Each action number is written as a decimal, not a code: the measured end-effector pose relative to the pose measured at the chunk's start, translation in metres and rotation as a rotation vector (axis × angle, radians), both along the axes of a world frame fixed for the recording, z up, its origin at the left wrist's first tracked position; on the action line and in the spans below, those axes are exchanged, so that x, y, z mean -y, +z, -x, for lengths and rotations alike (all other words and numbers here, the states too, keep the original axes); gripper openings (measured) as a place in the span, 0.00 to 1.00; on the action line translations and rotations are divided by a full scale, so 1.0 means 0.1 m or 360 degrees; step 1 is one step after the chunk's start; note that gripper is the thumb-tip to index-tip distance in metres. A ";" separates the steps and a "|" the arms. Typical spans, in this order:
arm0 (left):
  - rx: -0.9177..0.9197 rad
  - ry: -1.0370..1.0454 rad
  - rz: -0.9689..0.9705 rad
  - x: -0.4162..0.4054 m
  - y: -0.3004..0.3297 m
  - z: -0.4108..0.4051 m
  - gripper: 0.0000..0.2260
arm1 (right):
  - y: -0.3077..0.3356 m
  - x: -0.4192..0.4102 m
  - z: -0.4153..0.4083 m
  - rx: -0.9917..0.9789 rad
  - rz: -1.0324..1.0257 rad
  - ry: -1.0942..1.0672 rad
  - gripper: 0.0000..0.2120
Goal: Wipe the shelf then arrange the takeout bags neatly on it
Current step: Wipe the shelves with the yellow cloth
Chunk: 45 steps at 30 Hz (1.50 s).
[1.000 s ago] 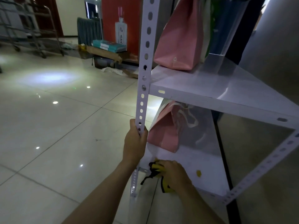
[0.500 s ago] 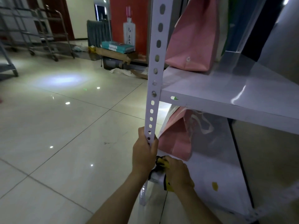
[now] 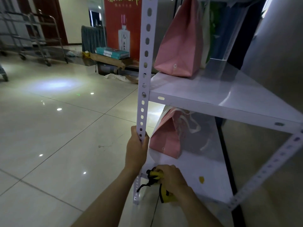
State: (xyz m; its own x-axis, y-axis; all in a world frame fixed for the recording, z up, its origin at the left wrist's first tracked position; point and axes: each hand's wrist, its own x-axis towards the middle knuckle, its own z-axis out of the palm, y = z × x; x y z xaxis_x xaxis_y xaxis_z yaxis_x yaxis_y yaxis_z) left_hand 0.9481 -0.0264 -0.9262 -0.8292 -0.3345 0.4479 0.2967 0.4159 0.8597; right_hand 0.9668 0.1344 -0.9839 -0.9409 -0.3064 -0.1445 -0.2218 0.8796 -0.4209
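Wiping step in hand: left hand [image 3: 136, 149] grips the white perforated steel upright [image 3: 144, 89], right hand [image 3: 172, 178] clutches a yellow black-edged cloth [image 3: 164, 192] on the lower white shelf board [image 3: 205, 171]; next, sweep toward the yellow speck [image 3: 201, 179] at 3 o'clock, clear of the pink paper takeout bag [image 3: 165, 140]

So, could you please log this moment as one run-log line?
left hand: grips shelf post | right hand: holds yellow cloth on lower shelf | pink bag: on lower shelf
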 end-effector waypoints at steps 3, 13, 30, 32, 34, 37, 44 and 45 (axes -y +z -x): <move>0.0061 -0.0018 -0.0018 -0.02 0.08 -0.05 0.06 | 0.06 -0.14 -0.12 0.0026 -0.0012 0.0022 0.12; 0.0115 -0.0020 -0.0030 0.00 0.09 -0.07 0.05 | -0.01 -0.34 -0.17 -0.0057 -0.0100 -0.0027 0.12; -0.0097 0.0117 0.0048 -0.01 -0.14 0.14 0.20 | -0.32 0.28 0.43 -0.0402 -0.0130 -0.0309 0.14; -0.0087 0.0110 0.0074 0.01 -0.14 0.15 0.19 | -0.30 0.25 0.43 -0.0380 -0.0101 -0.0230 0.11; -0.0089 0.0094 0.0102 0.02 -0.14 0.15 0.15 | -0.19 0.20 0.35 -0.0327 -0.0035 -0.0166 0.17; -0.0075 0.0069 0.0116 0.04 -0.11 0.13 0.10 | -0.13 0.05 0.28 -0.0253 -0.0068 -0.0084 0.17; -0.0063 0.0089 0.0052 -0.02 -0.05 0.07 0.09 | 0.04 -0.48 0.02 -0.0246 -0.0113 -0.0224 0.16; -0.0061 0.0087 0.0040 -0.02 -0.05 0.06 0.09 | 0.08 -0.57 0.00 -0.0272 -0.0107 -0.0266 0.16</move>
